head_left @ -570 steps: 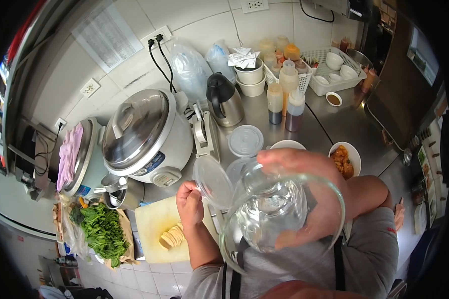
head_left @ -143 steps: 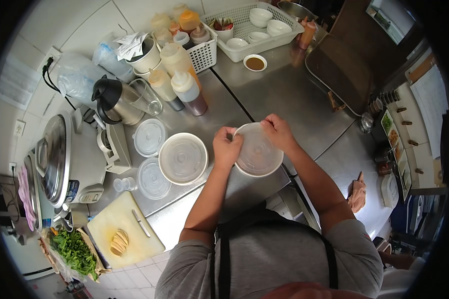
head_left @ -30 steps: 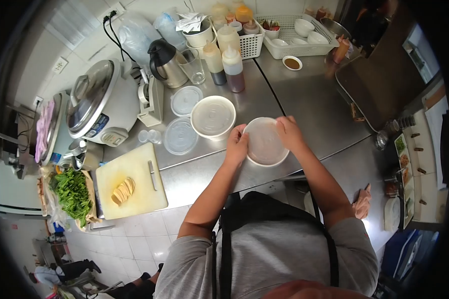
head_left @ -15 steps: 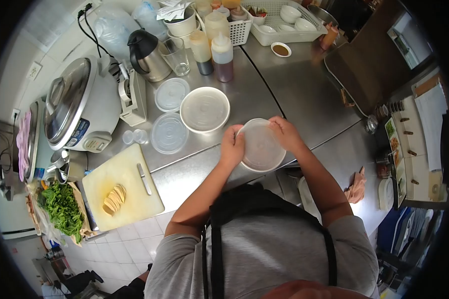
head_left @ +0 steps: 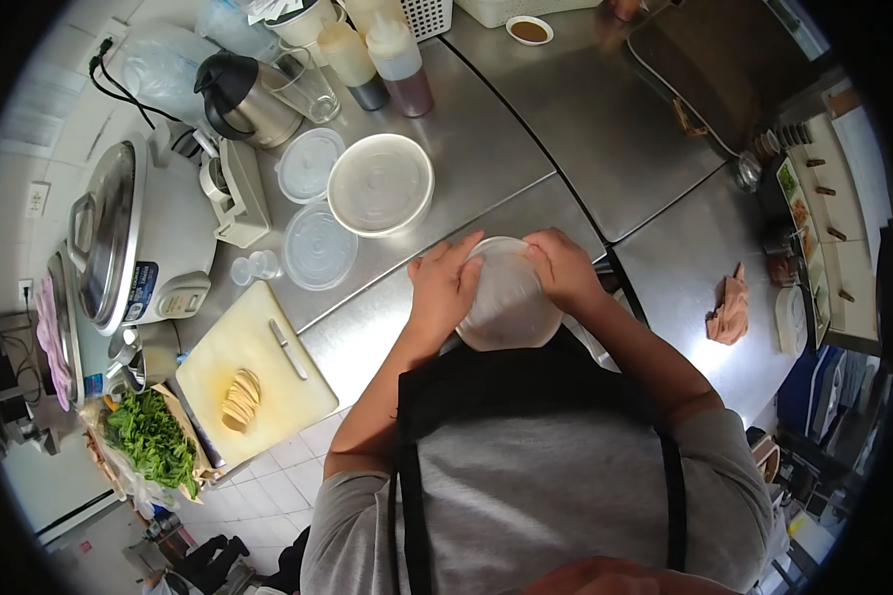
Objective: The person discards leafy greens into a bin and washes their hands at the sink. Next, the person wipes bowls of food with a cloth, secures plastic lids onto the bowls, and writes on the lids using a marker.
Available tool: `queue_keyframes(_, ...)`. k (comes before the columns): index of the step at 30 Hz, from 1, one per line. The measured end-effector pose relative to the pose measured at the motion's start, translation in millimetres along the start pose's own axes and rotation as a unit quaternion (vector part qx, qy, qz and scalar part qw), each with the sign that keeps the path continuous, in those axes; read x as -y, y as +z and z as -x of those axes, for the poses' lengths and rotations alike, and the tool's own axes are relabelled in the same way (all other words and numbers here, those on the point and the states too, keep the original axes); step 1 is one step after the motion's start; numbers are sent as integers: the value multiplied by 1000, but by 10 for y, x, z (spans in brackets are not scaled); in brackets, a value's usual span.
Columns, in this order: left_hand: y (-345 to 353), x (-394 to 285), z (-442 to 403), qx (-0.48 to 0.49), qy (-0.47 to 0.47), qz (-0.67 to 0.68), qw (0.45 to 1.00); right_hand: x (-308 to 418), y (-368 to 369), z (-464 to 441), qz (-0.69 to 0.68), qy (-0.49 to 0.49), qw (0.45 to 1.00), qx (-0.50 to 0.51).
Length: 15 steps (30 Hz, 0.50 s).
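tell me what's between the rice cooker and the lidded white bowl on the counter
In the head view, what looks like a tape dispenser stands beside the rice cooker, then two clear lids lie nearer the white bowl.

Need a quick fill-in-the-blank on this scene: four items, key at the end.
1. Of the near bowl and the far bowl, the left hand and right hand grip the ____ one.
2. The number of large clear lids lying loose beside the far bowl is ____.
3. The pale slices lie on the cutting ____.
4. The liquid in the small sauce dish is coloured ____.

Key: near; two; board; brown.
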<state>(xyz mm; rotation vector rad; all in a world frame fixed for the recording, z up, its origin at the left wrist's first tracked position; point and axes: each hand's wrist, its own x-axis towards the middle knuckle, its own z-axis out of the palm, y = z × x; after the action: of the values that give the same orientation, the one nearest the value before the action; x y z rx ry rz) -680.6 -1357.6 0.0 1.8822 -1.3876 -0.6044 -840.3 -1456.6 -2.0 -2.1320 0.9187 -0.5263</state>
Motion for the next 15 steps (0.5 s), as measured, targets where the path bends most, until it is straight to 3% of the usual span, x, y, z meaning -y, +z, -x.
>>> queue_keyframes(2,-26,12,-142,62,-23,38,997,-4,6,-16,-4,0,1000,4)
queue_keyframes(8,60,163,-225,89,29,205,974,-56,54,-22,-25,22,999,-13)
queue_keyframes(11,27,144,-256,170,-93,260,946,-42,40,-47,-33,32,999,-6)
queue_keyframes(15,27,141,-392,214,-28,265,940,-27,5,-68,-48,49,997,18)
